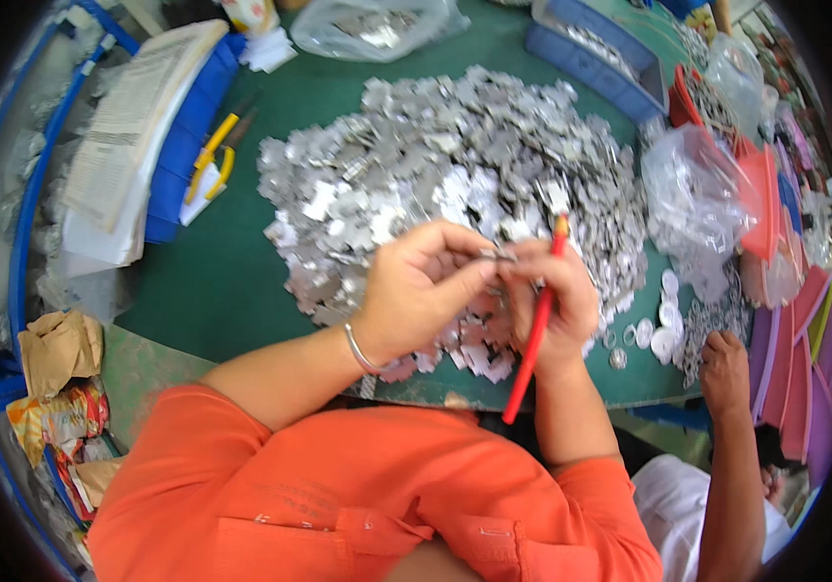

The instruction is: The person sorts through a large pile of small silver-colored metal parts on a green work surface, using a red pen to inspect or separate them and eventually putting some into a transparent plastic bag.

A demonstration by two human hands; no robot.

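Note:
My left hand [414, 289] pinches a small grey metal piece [499, 256] between thumb and fingers. Opposite it, my right hand [563, 296] is closed, its fingertips meeting the same piece. A slim red-handled tool [532, 344] is tucked through the right fingers. It slants, with a yellowish collar at its upper end; whether it is a brush I cannot tell. Beneath and beyond both hands spreads a large heap of flat silvery metal plates [406, 145] with notched edges. The heap lies on a green table [212, 310].
Yellow-handled pliers [210, 160] lie left, beside a blue bin [178, 145] topped with papers [125, 126]. Clear bags [377, 29], a blue-grey tray [590, 53] and a red bin [760, 194] ring the heap. White discs [666, 325] and another person's hand [724, 364] are at right.

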